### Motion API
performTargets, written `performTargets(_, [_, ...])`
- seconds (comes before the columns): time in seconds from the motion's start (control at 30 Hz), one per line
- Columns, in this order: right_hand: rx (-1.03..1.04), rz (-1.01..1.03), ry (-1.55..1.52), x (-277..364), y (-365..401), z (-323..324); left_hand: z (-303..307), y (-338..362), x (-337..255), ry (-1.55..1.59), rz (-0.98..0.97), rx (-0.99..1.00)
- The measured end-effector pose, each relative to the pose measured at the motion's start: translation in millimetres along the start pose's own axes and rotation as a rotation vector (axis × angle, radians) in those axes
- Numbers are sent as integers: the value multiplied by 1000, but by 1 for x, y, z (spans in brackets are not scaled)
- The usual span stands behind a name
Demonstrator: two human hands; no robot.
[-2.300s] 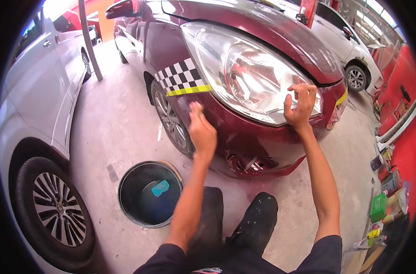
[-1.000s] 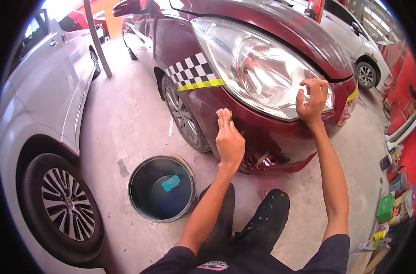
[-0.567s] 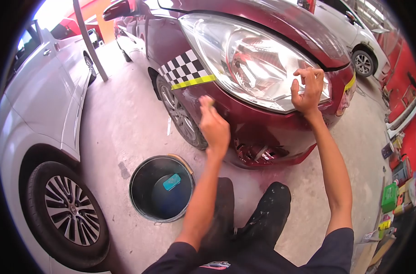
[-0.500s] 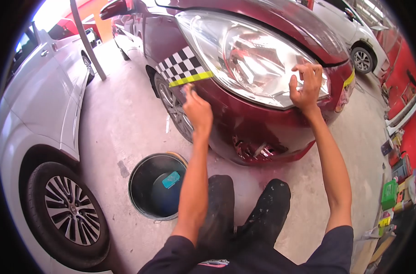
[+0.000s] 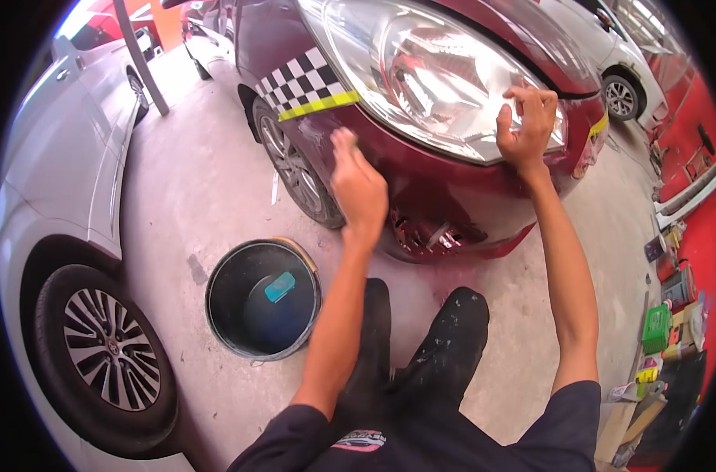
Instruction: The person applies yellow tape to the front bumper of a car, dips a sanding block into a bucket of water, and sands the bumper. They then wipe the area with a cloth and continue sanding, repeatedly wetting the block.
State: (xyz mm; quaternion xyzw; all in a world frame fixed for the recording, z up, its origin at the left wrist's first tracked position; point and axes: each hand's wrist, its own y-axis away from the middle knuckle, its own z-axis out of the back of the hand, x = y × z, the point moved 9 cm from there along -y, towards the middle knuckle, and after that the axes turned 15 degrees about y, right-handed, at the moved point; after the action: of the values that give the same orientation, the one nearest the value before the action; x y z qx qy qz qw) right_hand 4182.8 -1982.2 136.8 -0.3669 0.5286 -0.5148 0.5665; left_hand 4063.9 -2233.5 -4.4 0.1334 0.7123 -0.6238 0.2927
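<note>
One left hand (image 5: 359, 185) lies pressed on the dark red painted bumper (image 5: 444, 197) of the maroon car, just below the single clear plastic headlight (image 5: 421, 79); I cannot tell whether it is grasping anything. One right hand (image 5: 527, 122) props bent fingers on the headlight's lower edge, gripping nothing. On the concrete floor stands one round black bucket (image 5: 207, 303) holding one teal sponge (image 5: 279, 286).
</note>
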Motion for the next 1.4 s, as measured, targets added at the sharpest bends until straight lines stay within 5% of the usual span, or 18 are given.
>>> performTargets(0.1, [-24,33,9,-4,-4,-1,-4,15,-3,-13,-70,39])
performTargets(0.23, [-21,31,1,-1,-2,-1,3,-54,39,-105,301,49])
performTargets(0.3, [18,12,36,-1,-2,-1,1,-27,20,-5,17,-22])
performTargets(0.37, [-22,30,2,2,-4,1,-4,24,-7,33,-36,66])
performTargets(0.5, [-27,33,-21,1,-5,2,3,-15,34,72,77,18])
performTargets(0.53, [-24,41,-15,2,-5,3,6,-38,58,49,273,27])
performTargets(0.57, [-9,38,-16,3,-2,3,16,-58,51,-106,80,-83])
performTargets(0.63, [-11,37,-12,2,-6,3,10,-28,62,-21,274,2])
performTargets(0.7, [-12,36,-7,3,-7,4,5,28,11,91,-17,-73])
performTargets(0.83, [-13,38,-12,0,-6,2,6,11,39,47,6,-40])
performTargets(0.9, [-17,41,-19,1,-4,2,12,-31,80,15,353,-6])
performTargets(1.1, [-11,30,5,0,-7,2,-5,87,20,76,98,94])
performTargets(1.17, [-12,41,-15,-1,-4,0,4,54,32,44,-5,13])
performTargets(1.3, [-12,23,1,0,-3,-1,14,-7,81,10,317,18])
performTargets(1.4, [-22,38,8,2,-4,1,5,67,44,93,128,-43])
